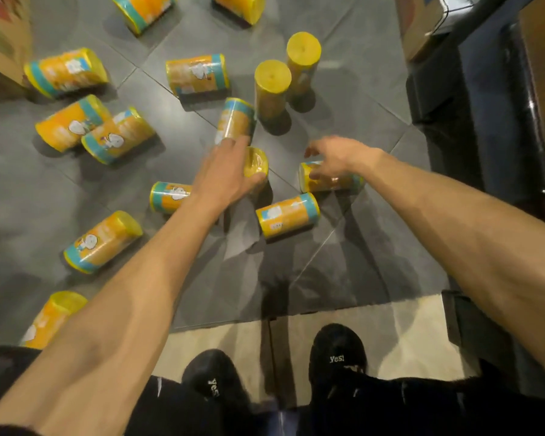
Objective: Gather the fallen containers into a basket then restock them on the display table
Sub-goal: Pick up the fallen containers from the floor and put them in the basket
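Several yellow-and-teal cylindrical containers lie scattered on the grey tiled floor. My left hand (225, 171) grips the top of one container (256, 163) that is tilted up. My right hand (335, 155) reaches over a container lying on its side (337, 181), fingers spread and touching it. Another fallen container (287, 214) lies just in front of both hands, and one (167, 196) lies partly under my left wrist. Two containers (272, 86) (302, 59) stand upright farther away. No basket is in view.
Dark furniture (485, 121) runs along the right side. A cardboard box (7, 42) stands at the far left. My two black shoes (337, 354) stand on a beige tile strip at the bottom. More containers lie to the left (103, 240) and far side (142, 9).
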`<action>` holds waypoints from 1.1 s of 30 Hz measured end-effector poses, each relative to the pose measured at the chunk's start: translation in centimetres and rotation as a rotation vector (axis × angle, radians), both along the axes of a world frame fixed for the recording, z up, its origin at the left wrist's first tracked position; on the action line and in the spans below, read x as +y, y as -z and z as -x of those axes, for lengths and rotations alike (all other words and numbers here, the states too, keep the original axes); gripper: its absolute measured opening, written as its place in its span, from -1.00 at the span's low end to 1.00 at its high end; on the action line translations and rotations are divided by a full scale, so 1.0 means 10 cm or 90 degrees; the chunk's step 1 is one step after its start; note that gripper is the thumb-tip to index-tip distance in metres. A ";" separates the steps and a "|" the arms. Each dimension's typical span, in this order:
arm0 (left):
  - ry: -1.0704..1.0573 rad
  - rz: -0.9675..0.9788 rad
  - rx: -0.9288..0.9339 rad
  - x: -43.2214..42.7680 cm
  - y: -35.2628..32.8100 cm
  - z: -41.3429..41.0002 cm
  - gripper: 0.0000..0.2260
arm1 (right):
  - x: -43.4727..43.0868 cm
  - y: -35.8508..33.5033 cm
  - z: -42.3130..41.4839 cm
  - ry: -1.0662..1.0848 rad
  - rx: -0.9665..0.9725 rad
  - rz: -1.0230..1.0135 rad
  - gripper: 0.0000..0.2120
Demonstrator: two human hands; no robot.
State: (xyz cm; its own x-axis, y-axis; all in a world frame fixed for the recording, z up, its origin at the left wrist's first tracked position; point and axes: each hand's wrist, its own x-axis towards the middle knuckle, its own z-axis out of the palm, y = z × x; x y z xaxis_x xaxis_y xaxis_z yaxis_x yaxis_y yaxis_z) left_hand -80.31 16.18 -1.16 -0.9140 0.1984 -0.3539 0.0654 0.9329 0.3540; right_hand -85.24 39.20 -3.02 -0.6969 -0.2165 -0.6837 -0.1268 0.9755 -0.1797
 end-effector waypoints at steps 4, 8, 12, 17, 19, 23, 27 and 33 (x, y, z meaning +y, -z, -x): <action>-0.013 -0.029 -0.011 0.05 0.20 -0.02 -0.30 | 0.02 0.23 0.07 0.023 -0.056 0.006 -0.35; -0.031 -0.084 -0.013 0.00 0.29 -0.03 -0.23 | 0.02 0.39 0.14 0.032 -0.111 -0.003 -0.18; -0.036 -0.099 -0.009 -0.04 0.30 -0.06 -0.19 | 0.08 0.65 0.24 0.033 -0.138 0.002 0.04; -0.050 -0.100 0.003 -0.03 0.28 -0.07 -0.23 | 0.02 0.48 0.12 0.038 -0.116 0.028 -0.19; -0.062 -0.089 0.010 -0.03 0.27 -0.08 -0.24 | 0.03 0.46 0.09 0.033 -0.085 0.031 -0.30; -0.110 -0.112 0.008 -0.07 0.23 -0.14 -0.25 | 0.12 0.32 0.05 0.034 -0.010 0.043 -0.38; -0.185 -0.163 0.021 -0.07 0.04 -0.20 -0.24 | 0.21 -0.08 0.06 0.050 0.077 0.110 -0.38; -0.215 -0.197 0.027 -0.09 -0.92 -0.43 -0.27 | 0.20 -1.14 -0.04 0.103 0.124 0.154 -0.35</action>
